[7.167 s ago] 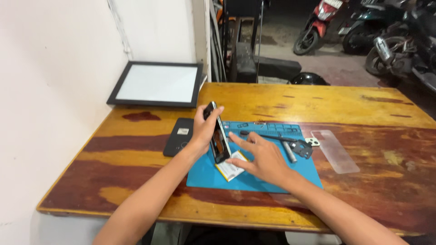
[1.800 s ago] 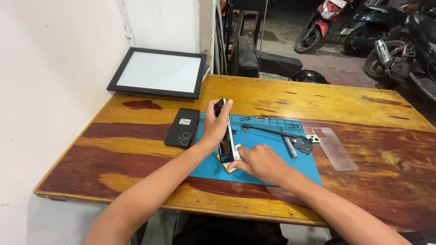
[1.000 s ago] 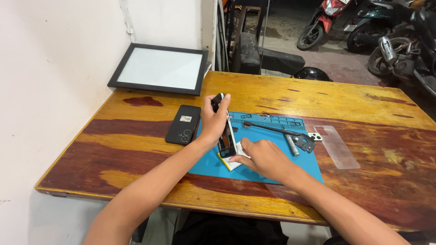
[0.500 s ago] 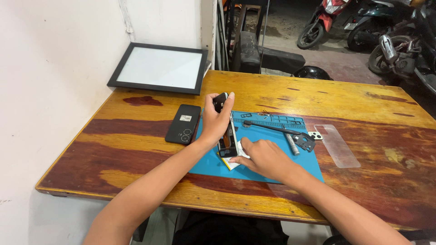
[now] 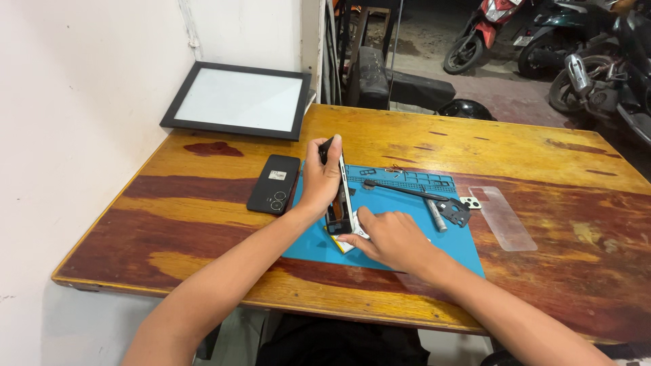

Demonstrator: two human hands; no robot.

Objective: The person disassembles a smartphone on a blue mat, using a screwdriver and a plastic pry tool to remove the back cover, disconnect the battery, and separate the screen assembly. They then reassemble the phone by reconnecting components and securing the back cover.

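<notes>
Phone (image 5: 338,196) stands on edge in left hand (image 5: 319,179), long axis running away.

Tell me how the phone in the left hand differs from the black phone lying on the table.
The held phone stands on its edge on the blue mat, gripped by the left hand and touched low down by the right hand; the black phone lies flat, back up, on bare wood with no hand on it. The held phone shows a pale edge; the other is black all over. Both are slim rectangular phones.
</notes>
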